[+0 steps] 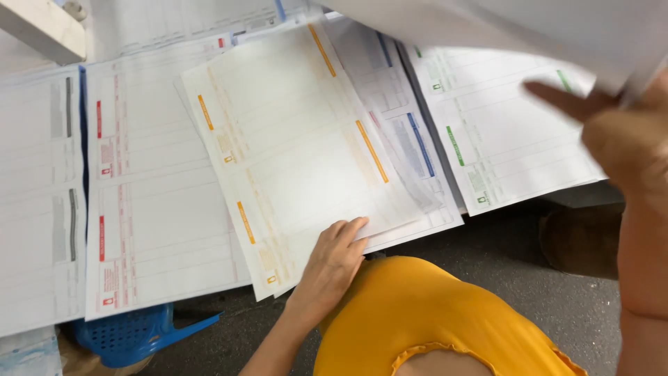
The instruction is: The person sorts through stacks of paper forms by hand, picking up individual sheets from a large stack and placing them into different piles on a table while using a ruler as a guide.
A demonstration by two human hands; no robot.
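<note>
Stacks of large printed sheets lie side by side on a table. My left hand rests flat on the near corner of the top sheet with orange bars, which lies askew over the blue-marked stack. Close to the camera, my right hand is raised and pinches a white sheet that hangs across the top right. That lifted sheet is above the stack with green bars. A red-marked stack and a grey-marked stack lie to the left.
A blue plastic basket sits on the dark grey floor under the table's near edge. A brown object lies on the floor at right. A white beam crosses the top left corner. My yellow garment fills the bottom middle.
</note>
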